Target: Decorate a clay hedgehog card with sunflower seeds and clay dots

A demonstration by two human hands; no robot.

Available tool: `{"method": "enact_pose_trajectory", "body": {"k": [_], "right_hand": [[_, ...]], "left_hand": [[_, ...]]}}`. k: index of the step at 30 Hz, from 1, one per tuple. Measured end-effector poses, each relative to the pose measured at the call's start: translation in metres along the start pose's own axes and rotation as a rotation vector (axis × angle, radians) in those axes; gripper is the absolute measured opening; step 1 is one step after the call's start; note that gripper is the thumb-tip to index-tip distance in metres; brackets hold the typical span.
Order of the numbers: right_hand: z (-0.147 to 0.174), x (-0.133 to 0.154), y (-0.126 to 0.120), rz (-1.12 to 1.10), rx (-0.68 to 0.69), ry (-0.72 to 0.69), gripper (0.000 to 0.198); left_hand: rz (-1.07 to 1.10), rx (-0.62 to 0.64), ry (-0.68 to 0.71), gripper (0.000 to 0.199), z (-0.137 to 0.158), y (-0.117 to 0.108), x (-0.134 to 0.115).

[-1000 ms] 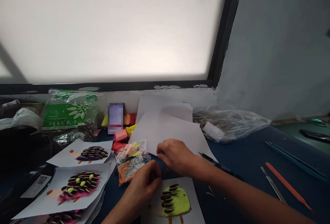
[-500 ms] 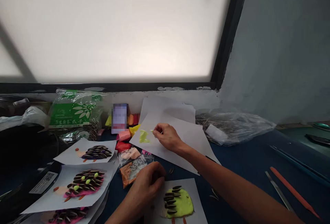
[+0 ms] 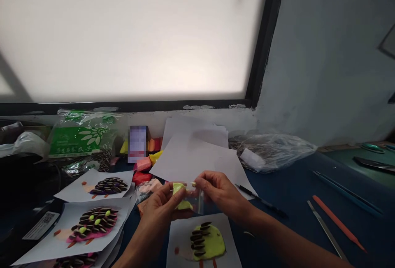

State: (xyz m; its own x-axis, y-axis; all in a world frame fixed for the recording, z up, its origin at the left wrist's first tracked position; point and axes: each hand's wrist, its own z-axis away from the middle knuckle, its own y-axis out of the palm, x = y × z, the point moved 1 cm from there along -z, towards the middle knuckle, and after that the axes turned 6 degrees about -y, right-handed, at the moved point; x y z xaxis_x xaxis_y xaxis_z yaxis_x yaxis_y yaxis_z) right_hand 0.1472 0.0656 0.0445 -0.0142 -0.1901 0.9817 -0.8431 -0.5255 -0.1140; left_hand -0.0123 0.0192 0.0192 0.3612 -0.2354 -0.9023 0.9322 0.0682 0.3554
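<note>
My left hand grips a small clear bag of yellow-green clay, thumb on its front. The fingers of my right hand are pinched at the bag's upper right edge, with a speck of yellow-green at the fingertips. Whether that speck is inside the bag I cannot tell. Just below both hands lies a sheet with a hedgehog picture: a yellow-green clay body, dark sunflower seeds pressed in rows on its left part, and brown legs.
Finished-looking hedgehog pictures lie at left, near a green seed bag. Clay packets and white paper are behind my hands. At right are a pen, an orange tool, a metal blade-like tool and a plastic bag.
My right hand has brought the yellow-green clay bag from the white paper toward me. My left hand has risen and taken hold of it. The view has shifted slightly right.
</note>
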Motion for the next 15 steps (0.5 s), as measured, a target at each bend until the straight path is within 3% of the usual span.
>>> {"method": "enact_pose_trajectory", "body": {"k": [9,12,15], "right_hand": [[0.0077,-0.0011,-0.0011,-0.068,0.017,0.099,0.030],[0.0096,-0.0012,0.0001,-0.047,0.020,0.099,0.022],[0.0104,-0.0020,0.0023,-0.095,0.051,0.088,0.027]], "left_hand": [[0.001,-0.110,-0.025,0.053,0.0000,0.0013,0.0044],[-0.004,-0.108,-0.018,0.049,0.0013,0.0024,0.0044],[-0.017,-0.132,-0.011,0.044,0.0027,0.0029,0.0053]]}}
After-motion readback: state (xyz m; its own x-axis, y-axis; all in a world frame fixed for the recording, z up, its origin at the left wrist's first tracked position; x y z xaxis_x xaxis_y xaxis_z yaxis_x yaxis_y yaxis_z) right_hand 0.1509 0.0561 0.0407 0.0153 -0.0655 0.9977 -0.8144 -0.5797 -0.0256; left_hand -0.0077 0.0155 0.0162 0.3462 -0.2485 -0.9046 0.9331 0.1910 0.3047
